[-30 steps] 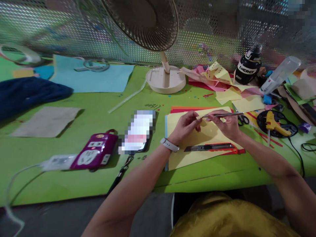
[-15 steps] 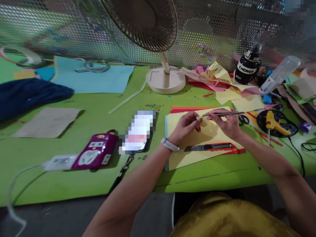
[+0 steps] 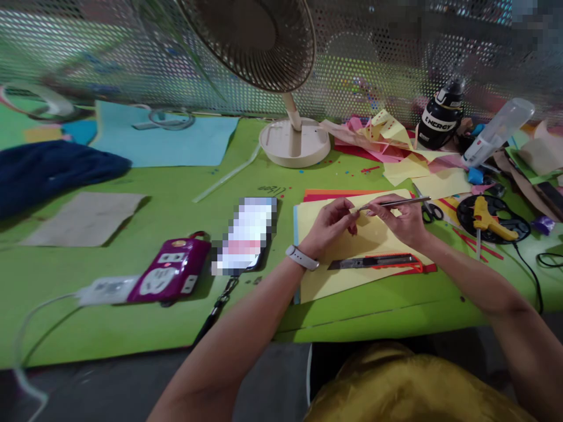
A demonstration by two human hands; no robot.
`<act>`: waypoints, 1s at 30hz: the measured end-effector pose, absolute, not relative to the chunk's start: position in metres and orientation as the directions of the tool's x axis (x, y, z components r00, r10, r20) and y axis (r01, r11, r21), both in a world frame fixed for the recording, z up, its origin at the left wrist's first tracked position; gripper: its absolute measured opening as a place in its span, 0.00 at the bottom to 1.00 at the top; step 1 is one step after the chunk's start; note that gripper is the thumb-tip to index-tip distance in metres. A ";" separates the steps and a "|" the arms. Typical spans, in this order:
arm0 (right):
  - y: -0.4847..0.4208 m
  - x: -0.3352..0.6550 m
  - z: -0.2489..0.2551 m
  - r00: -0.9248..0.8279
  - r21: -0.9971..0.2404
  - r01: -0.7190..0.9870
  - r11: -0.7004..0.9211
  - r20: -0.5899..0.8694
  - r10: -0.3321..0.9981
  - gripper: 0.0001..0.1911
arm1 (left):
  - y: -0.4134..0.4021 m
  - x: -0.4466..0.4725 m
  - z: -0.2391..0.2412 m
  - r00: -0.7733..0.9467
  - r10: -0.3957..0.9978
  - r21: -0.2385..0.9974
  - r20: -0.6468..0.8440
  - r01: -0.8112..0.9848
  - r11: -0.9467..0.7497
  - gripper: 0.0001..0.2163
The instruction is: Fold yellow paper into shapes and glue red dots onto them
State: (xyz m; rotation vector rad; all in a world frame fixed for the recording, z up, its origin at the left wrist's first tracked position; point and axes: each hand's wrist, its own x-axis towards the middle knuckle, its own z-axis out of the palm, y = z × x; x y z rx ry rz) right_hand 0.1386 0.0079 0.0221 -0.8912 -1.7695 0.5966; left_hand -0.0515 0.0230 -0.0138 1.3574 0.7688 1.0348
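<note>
Right hand: Your right hand (image 3: pixel 402 220) is closed in a pen grip around a slender metal tool (image 3: pixel 407 201), perhaps tweezers.
Metal tool: It slants over the yellow sheet, its tip at or just beside your left fingertips; expect it to be light, stiff and rather slippery. Pinch it near the tip end for control, letting the polished tail rest free past your knuckles.
Left hand: Your left hand (image 3: pixel 334 223) has thumb and forefinger brought together; whether a tiny piece sits between them is too small to tell.
Yellow sheet: Beneath both hands lies smooth, matte yellow paper (image 3: pixel 321 281), likely light and easily creased; lift it by an edge. Red, orange and blue edges show under it.
Utility knife: On that paper, on your side of the hands, lies a flat, ribbed, orange-trimmed utility knife (image 3: pixel 376 261); take it by the handle.
Scissors: Just right of your right hand, dark-looped scissors (image 3: pixel 433 212) lie flat.
Glue gun: Farther right, a hard yellow glue gun (image 3: pixel 492 223) rests on a black, rounded tray (image 3: pixel 466 208).
Smartphone: Left of your left hand, a slim, rigid smartphone (image 3: pixel 248 234) lies on the smooth green tabletop (image 3: pixel 246 316).
Paper scraps: Beyond your hands, crumpled, soft-looking pink and yellow scraps (image 3: pixel 382 135) are heaped.
</note>
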 end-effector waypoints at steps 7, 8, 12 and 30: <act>0.010 0.138 0.018 -0.197 -0.758 0.233 0.610 0.577 0.792 0.11 | 0.022 -0.051 -0.012 0.404 0.906 0.987 0.125 -0.144 -0.072 0.21; 0.010 0.138 0.018 -0.193 -0.767 0.237 0.597 0.565 0.802 0.12 | 0.022 -0.052 -0.012 0.406 0.905 0.987 0.123 -0.144 -0.070 0.21; 0.009 0.139 0.021 -0.169 -0.791 0.231 0.566 0.540 0.824 0.13 | 0.023 -0.053 -0.012 0.404 0.908 0.987 0.109 -0.152 -0.052 0.20; 0.035 0.162 0.029 -0.163 -0.670 0.389 0.632 0.625 0.763 0.15 | 0.023 -0.051 -0.009 0.390 0.920 0.984 0.027 -0.175 0.045 0.18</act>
